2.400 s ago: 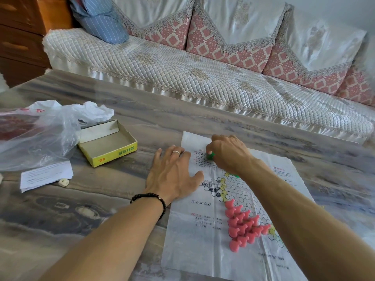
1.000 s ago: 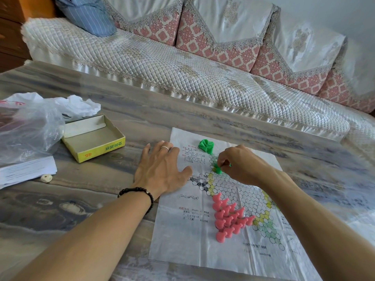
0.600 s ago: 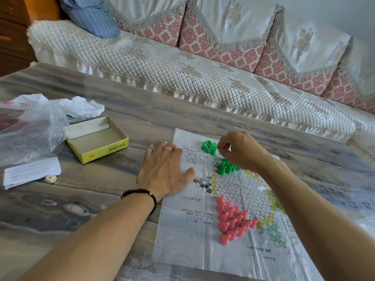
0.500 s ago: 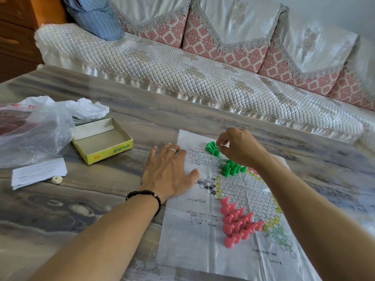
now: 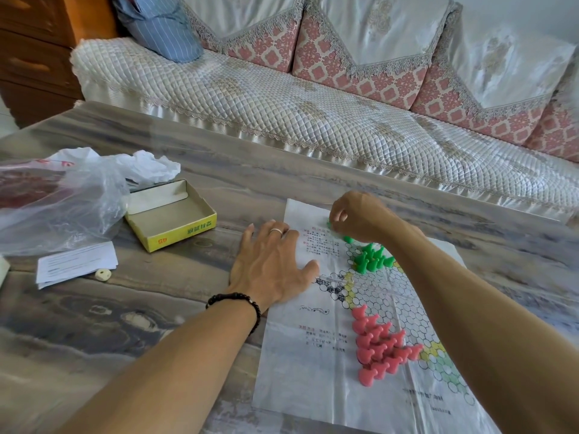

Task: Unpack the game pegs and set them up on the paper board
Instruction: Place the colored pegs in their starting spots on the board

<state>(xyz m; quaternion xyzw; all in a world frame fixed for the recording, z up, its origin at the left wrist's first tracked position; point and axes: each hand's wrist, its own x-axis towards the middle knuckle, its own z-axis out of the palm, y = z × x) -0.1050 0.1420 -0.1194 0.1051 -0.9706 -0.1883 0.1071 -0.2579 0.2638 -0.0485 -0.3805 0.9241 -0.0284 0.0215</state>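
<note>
The paper board [image 5: 316,364] lies flat on the table with a hexagon grid printed on it. Several pink pegs [image 5: 377,343] stand in a triangle near the board's middle. Several green pegs [image 5: 371,260] stand in a cluster at the far corner of the grid. My left hand [image 5: 271,264] rests flat, fingers spread, on the board's left edge. My right hand [image 5: 360,219] hovers over the far end of the paper with fingers curled down onto the loose green pegs [image 5: 336,230], which it mostly hides; whether it holds one is unclear.
An open yellow box [image 5: 172,214] sits to the left of the board. A clear plastic bag [image 5: 53,198], a folded leaflet [image 5: 76,264] and a small white die [image 5: 102,274] lie further left. A quilted sofa [image 5: 282,111] runs behind the table.
My right hand left the standing green cluster and moved up and left to the loose green pile, now covering it. More green pegs stand on the grid. My left hand stayed put.
</note>
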